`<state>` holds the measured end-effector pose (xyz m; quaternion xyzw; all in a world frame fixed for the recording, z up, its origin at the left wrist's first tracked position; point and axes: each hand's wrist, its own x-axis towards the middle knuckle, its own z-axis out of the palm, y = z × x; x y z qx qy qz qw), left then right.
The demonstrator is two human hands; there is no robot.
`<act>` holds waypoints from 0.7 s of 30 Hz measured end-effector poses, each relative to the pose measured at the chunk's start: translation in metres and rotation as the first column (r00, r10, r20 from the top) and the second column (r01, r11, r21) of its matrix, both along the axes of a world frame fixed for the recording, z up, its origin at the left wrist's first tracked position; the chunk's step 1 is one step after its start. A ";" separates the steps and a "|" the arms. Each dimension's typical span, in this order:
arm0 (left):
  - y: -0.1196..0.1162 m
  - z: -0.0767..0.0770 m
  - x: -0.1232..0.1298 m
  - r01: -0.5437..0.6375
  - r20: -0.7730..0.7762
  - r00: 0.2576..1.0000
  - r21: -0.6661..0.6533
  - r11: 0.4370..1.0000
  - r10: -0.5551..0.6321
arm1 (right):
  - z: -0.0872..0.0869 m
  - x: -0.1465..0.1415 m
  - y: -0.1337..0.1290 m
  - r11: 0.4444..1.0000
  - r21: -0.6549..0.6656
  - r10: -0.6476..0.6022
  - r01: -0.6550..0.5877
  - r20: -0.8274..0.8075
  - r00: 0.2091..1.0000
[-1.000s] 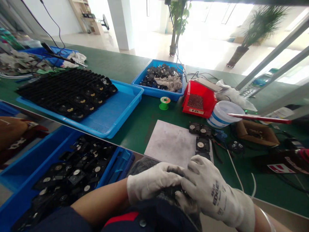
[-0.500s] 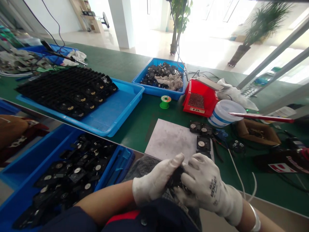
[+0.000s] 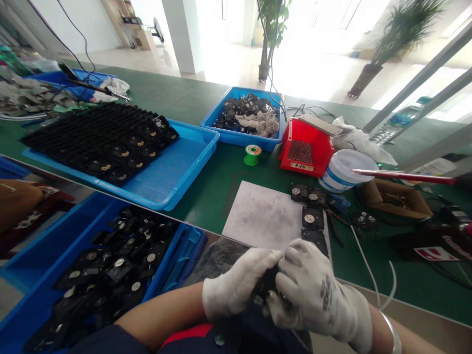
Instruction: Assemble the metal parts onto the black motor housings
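My left hand (image 3: 238,280), in a whitish glove, is closed around the left side of a black part (image 3: 268,280) over my lap. My right hand (image 3: 311,287), gloved too, has its fingers curled on the right side of that part. Both hands hide most of it. Just beyond them lies a white sheet (image 3: 263,214) on the green table (image 3: 206,189). Black parts with round silvery discs (image 3: 312,218) stand along the sheet's right edge.
Left: a blue tray (image 3: 165,184) with stacked black panels, and a blue bin (image 3: 155,275) of black parts below. Behind: a parts tray (image 3: 241,140), green spool (image 3: 252,155), red bin (image 3: 309,152). Right: white bucket (image 3: 344,169), cardboard box (image 3: 398,199), cables.
The black part and both hands have shifted slightly. My right hand's fingertips sit a little lower, and more of the black parts beside the sheet shows.
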<state>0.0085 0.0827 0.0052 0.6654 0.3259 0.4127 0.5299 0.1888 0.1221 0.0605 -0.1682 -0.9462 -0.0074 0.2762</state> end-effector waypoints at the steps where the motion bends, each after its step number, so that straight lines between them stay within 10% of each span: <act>1: 0.001 -0.002 0.000 -0.014 0.002 1.000 0.067 0.998 0.014 | 0.000 0.000 0.001 1.000 -0.014 0.009 -0.009 -0.022 1.000; 5: 0.000 -0.016 -0.002 -0.049 -0.041 0.997 0.373 0.926 0.070 | 0.001 0.000 0.003 0.999 0.040 -0.024 0.026 -0.035 0.999; 12: -0.009 -0.027 -0.007 -0.124 -0.052 0.986 0.407 0.905 0.158 | -0.001 0.001 0.003 1.000 -0.011 -0.013 0.012 -0.056 0.998; 16: -0.010 -0.023 -0.009 0.033 -0.085 0.996 0.313 0.949 -0.007 | -0.001 0.000 0.003 0.998 0.049 0.032 -0.029 -0.061 0.998; 21: -0.012 -0.022 -0.004 -0.120 -0.043 0.988 0.372 0.921 0.146 | 0.001 0.002 -0.001 0.999 -0.046 -0.023 0.020 -0.080 0.997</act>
